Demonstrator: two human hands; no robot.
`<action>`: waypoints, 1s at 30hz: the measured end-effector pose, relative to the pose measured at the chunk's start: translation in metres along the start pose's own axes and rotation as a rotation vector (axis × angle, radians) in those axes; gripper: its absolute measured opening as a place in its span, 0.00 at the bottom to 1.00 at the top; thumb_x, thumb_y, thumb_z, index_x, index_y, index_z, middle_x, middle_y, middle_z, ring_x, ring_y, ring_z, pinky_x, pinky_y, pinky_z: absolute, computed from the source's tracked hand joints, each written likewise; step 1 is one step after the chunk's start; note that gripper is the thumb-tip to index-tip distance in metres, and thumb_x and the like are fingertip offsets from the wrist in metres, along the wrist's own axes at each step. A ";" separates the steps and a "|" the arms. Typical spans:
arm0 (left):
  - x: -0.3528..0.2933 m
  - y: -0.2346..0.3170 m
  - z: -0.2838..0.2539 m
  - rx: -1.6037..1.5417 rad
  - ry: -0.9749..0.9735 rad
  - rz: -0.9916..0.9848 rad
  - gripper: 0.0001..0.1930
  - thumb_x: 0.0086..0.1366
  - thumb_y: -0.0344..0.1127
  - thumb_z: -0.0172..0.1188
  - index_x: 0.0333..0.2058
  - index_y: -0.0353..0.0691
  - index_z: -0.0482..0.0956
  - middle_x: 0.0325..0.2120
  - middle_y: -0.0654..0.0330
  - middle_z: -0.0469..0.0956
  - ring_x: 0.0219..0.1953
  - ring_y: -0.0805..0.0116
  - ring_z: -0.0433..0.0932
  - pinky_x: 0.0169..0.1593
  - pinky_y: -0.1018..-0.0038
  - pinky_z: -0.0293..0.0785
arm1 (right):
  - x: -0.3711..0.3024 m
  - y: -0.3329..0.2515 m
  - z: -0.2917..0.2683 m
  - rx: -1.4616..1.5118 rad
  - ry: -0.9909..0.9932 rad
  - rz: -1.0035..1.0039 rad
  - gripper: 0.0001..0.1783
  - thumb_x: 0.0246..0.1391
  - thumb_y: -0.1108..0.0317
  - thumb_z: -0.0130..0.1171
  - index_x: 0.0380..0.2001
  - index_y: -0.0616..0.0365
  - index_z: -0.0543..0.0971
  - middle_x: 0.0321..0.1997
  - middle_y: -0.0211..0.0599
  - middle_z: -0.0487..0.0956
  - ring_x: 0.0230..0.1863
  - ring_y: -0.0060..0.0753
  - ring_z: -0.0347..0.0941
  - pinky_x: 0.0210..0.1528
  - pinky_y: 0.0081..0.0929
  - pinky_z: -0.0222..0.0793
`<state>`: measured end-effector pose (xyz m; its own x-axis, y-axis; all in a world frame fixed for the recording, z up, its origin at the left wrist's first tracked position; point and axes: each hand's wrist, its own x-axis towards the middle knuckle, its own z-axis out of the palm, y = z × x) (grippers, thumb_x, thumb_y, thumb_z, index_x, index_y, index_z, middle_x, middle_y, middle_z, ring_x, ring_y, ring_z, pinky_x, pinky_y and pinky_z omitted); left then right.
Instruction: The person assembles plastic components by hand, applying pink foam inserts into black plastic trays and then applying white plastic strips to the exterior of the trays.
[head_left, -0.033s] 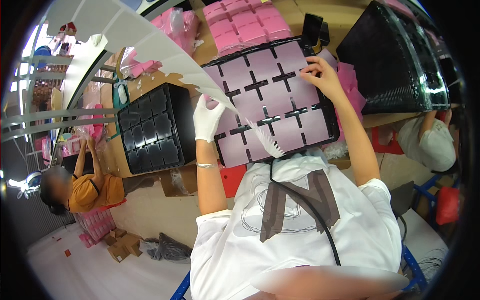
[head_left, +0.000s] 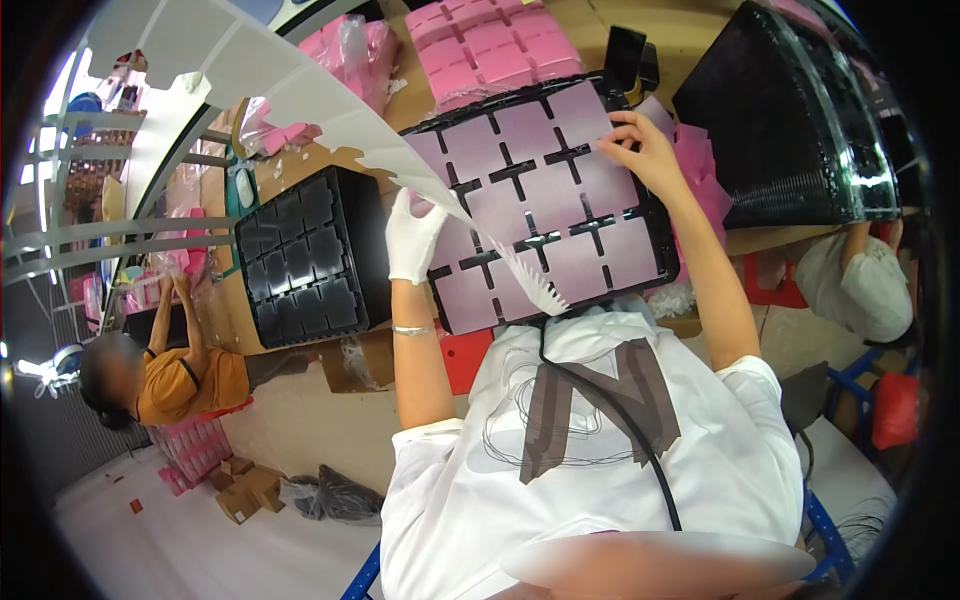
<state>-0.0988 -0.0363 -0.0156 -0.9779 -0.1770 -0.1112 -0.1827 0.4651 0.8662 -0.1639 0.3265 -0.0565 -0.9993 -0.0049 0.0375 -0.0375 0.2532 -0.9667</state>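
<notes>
The mauve notched sheet lies face up in front of the person's chest, with the rim of a black tray showing around its edges and through its slots. The bare right hand is at its right edge, thumb and fingertips a little apart, apparently closed on nothing. The gloved left hand has thumb and forefinger curled at the left edge, where a pale strip with a jagged border passes close to the fingertips (whether they pinch strip, sheet or neither, I cannot tell). The sheet looks thin, light and smooth, so it would probably flex across its slots and could slide under the cotton-like glove; the narrow bridges between panels seem likeliest to crease or tear. Best held, I would judge, by both hands on the broad outer panels at opposite edges, lightly and evenly, clear of the slots
</notes>
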 end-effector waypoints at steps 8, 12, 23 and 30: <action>0.026 -0.015 0.011 -0.105 0.129 -0.004 0.20 0.65 0.41 0.64 0.51 0.33 0.79 0.42 0.59 0.82 0.43 0.72 0.78 0.49 0.77 0.73 | 0.022 0.014 0.003 -0.012 0.127 -0.031 0.14 0.50 0.70 0.69 0.41 0.62 0.80 0.28 0.25 0.81 0.25 0.11 0.66 0.30 0.13 0.62; 0.022 0.004 0.018 -0.006 0.233 0.031 0.16 0.61 0.33 0.68 0.47 0.35 0.82 0.37 0.57 0.84 0.38 0.71 0.81 0.45 0.73 0.76 | 0.018 0.013 0.003 -0.125 0.142 -0.027 0.15 0.49 0.71 0.70 0.40 0.60 0.80 0.28 0.26 0.82 0.24 0.13 0.66 0.29 0.15 0.63; 0.035 -0.014 0.018 0.073 0.262 0.028 0.18 0.60 0.36 0.70 0.47 0.35 0.82 0.40 0.55 0.83 0.40 0.68 0.81 0.46 0.71 0.76 | 0.010 0.017 0.010 -0.286 0.308 -0.132 0.17 0.46 0.70 0.71 0.41 0.56 0.80 0.30 0.28 0.80 0.30 0.25 0.70 0.35 0.25 0.68; 0.028 -0.006 0.017 -0.006 0.258 -0.059 0.17 0.60 0.37 0.69 0.46 0.36 0.81 0.39 0.55 0.83 0.41 0.66 0.81 0.49 0.70 0.75 | 0.016 0.012 0.017 -0.329 0.325 -0.085 0.21 0.46 0.67 0.72 0.44 0.57 0.79 0.29 0.27 0.79 0.34 0.29 0.71 0.37 0.28 0.68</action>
<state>-0.1272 -0.0296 -0.0321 -0.9070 -0.4196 -0.0348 -0.2376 0.4419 0.8650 -0.1803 0.3132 -0.0716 -0.9375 0.2511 0.2408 -0.0628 0.5587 -0.8270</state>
